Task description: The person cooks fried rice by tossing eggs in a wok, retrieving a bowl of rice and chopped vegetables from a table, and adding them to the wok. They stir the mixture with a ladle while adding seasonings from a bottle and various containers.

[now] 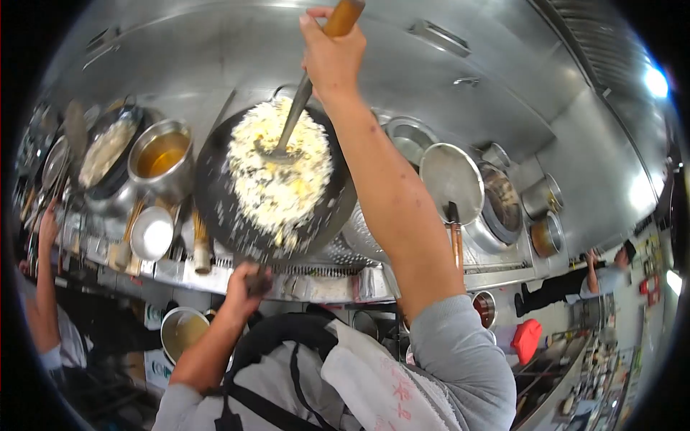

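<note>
Fried rice with yellow bits of egg [277, 190] fills the middle of a large black wok [210, 169]. My left hand [241, 293], in front of the stove edge, is closed around the wok's dark handle [259, 280]. High above the far rim, my right hand [334, 57] grips the wooden end of a long metal ladle [296, 111]. The ladle's head lies down in the rice, partly buried. Grains look smeared by motion along the near side of the wok. My right forearm passes over the wok's right edge and hides part of it.
A pot of amber liquid [159, 154] and a small white bowl [152, 233] stand on the left. To the right are a round strainer [451, 183] and several pots. A co-worker's arm [47, 266] reaches in at far left. Another person [593, 280] stands far right.
</note>
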{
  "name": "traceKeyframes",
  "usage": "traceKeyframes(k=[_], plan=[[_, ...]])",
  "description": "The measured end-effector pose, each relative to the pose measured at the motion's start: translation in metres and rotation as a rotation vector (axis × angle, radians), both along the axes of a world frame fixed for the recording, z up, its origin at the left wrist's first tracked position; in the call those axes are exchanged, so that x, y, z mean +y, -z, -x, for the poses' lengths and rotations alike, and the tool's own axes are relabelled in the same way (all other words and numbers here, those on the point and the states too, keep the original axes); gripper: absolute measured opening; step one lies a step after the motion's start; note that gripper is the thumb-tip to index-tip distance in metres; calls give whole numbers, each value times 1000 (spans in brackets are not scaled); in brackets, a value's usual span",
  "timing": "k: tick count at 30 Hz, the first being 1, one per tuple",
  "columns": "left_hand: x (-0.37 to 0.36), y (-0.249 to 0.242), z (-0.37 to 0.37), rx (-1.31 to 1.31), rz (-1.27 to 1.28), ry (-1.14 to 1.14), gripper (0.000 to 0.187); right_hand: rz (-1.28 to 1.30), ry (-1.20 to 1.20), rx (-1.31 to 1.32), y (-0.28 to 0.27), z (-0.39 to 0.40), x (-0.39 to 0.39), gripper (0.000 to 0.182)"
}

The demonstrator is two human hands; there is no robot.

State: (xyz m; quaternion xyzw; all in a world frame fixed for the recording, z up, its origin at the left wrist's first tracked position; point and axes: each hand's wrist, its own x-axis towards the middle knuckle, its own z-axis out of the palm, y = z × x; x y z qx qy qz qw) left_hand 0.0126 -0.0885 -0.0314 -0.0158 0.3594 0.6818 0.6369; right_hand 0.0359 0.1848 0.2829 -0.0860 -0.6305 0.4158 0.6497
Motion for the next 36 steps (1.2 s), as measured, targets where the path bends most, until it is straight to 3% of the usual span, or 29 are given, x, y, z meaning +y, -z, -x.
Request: traceKeyframes(k=[2, 4, 5, 6, 8, 9, 10, 12, 14, 16, 18, 20, 23, 26, 27, 28, 29, 32, 34, 36], plan=[[-2, -27, -4, 15, -31, 51, 20, -42, -1, 31, -34, -16, 1, 10], [7, -70, -9, 8, 12, -43, 17, 116, -323, 59, -38, -29, 10, 9], [30, -74, 5, -49, -2, -4, 15, -100, -199, -161, -47, -47, -39, 11], [53, -69, 13, -30, 78, -45, 14, -83, -221, -159, -22, -27, -39, 11], [63, -38, 14, 30, 40, -28, 18, -73, 143, -147, 48, 13, -27, 11], [53, -25, 8, 24, 57, -54, 20, -350, 331, 5, 49, 12, -19, 11], [39, -12, 5, 20, 54, -85, 23, -379, 324, 12, 33, 10, -14, 11], [6, -5, 0, 40, 27, -25, 27, 15, 81, -32, 3, -7, -20, 15], [-14, -36, -9, 44, 58, 25, 26, 63, 29, -62, -32, -26, -37, 21], [16, -67, -8, -109, 85, -47, 17, 153, -155, -38, -45, -35, -62, 25], [55, -81, 5, -48, 84, -25, 17, 185, -53, -121, -14, -21, -64, 26], [54, -44, 0, -7, 72, -42, 18, -36, 159, -87, 51, 13, -17, 27], [14, 4, -9, -26, -4, -2, 18, -8, 170, 40, 19, 2, 0, 24], [-3, -10, -20, 51, 26, 16, 17, 34, 77, 40, -57, -18, -26, 19], [11, 2, -20, 37, 18, -77, 17, 30, 92, 18, -78, -20, -31, 17], [28, -32, -16, 14, 28, -78, 17, 61, 69, 1, -102, -22, -35, 17], [52, -25, -6, 17, -9, -84, 16, 92, 44, -15, -125, -23, -35, 17], [105, -15, 15, 59, 36, -86, 19, -89, -116, 68, -150, -28, -33, 17], [100, -29, 18, 75, 148, -86, 22, -121, -316, 133, -119, -38, -32, 14], [72, -41, 14, 86, 59, -103, 30, -20, -152, 152, -34, -31, -36, 13]])
